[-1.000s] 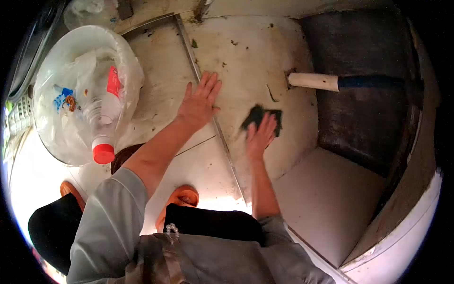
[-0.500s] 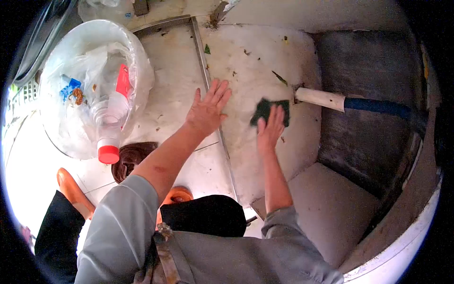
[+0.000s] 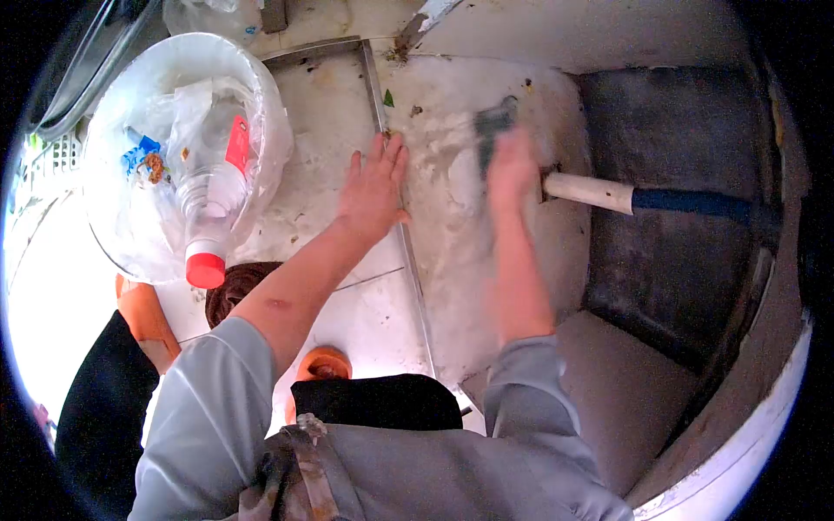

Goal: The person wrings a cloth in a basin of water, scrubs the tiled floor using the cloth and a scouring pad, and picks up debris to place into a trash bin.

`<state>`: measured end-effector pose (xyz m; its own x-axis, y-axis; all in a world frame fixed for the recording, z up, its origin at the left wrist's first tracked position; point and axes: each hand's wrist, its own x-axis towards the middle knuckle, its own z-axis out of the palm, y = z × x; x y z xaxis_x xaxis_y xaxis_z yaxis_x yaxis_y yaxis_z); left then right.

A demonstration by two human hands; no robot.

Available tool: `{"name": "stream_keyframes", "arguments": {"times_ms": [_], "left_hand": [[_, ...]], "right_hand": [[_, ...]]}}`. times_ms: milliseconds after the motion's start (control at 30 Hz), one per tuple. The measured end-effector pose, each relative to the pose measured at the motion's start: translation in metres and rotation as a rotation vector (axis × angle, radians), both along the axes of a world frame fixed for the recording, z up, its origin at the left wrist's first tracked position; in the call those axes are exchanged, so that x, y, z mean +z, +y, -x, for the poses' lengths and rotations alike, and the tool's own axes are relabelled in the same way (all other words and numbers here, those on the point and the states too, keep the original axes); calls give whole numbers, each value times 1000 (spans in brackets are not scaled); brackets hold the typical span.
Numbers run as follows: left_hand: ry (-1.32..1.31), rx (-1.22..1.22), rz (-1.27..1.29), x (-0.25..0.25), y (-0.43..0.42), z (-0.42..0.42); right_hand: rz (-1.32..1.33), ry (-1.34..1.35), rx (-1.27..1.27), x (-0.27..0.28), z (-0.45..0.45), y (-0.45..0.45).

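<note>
My left hand (image 3: pixel 372 193) lies flat with its fingers apart, over the metal strip (image 3: pixel 373 87) that crosses the dirty pale surface (image 3: pixel 443 286). It holds nothing. Farther right, my right hand (image 3: pixel 512 169) is smeared by motion and reaches forward over the wet, streaked part of that surface. A dark green cloth or pad (image 3: pixel 493 130) is at its fingers, also blurred. How the fingers meet the cloth cannot be made out. Small dark bits and a green leaf piece (image 3: pixel 388 98) lie beyond my hands.
At left stands a bin (image 3: pixel 97 208) lined with clear plastic, holding a red-capped bottle (image 3: pixel 205 260) and litter. A brown cloth (image 3: pixel 234 291) lies beside it. A white pipe (image 3: pixel 591 192) with a blue sleeve extends at right before a dark panel (image 3: pixel 669 252). My orange shoes are below.
My right hand and the dark green cloth have moved forward, away from my body. My left hand has shifted slightly left. The long dark scrap near the pipe no longer shows.
</note>
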<state>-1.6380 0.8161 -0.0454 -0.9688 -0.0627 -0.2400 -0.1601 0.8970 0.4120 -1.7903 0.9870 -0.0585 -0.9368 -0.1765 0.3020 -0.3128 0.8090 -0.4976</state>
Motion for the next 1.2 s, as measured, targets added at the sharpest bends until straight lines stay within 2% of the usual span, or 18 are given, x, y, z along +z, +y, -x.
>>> {"name": "stream_keyframes", "arguments": {"times_ms": [33, 67, 100, 167, 267, 367, 400, 533, 667, 767, 800, 867, 933, 1033, 1067, 1167, 1200], "left_hand": [[-2, 7, -9, -1, 0, 3], [-5, 6, -18, -2, 2, 4], [-8, 1, -30, -2, 2, 4], [-15, 2, -55, -4, 0, 5], [2, 4, -72, -6, -1, 3], [65, 0, -49, -12, -1, 0], [72, -3, -44, -13, -1, 0], [83, -9, -47, -19, -1, -2], [-32, -66, -97, -12, -4, 5], [-31, -53, -114, -12, -4, 6], [-17, -54, -94, -13, -3, 5], [18, -47, -53, -14, 0, 4], [-8, -38, -56, -9, 2, 5], [-57, -66, -49, -3, -3, 6], [-75, -77, -54, -3, -4, 5], [109, -14, -93, -19, 2, -3], [107, -14, -88, -18, 3, -4]], "right_hand": [[-10, 28, -104, 32, 21, 0], [-67, 193, -211, 46, 43, 6], [-225, 238, -289, 52, 69, 22], [-372, 288, -393, 39, 124, 61], [-551, 52, -367, -1, 170, 86], [-487, -324, -336, -32, 198, 88], [-435, -293, -329, -53, 219, 105], [-520, -316, -615, -33, 209, 71], [-675, -287, -467, -16, 195, 30], [-822, 70, -247, -39, 182, -14], [-640, 173, -157, -33, 156, -31], [-290, 119, -18, -40, 113, -65], [-200, 101, 243, -25, 52, -104], [-104, 44, 294, -22, 42, -108], [-110, 33, 243, -20, 51, -99], [-118, 173, 90, -20, 72, -84], [-229, 96, -11, -25, 65, -89]]}}
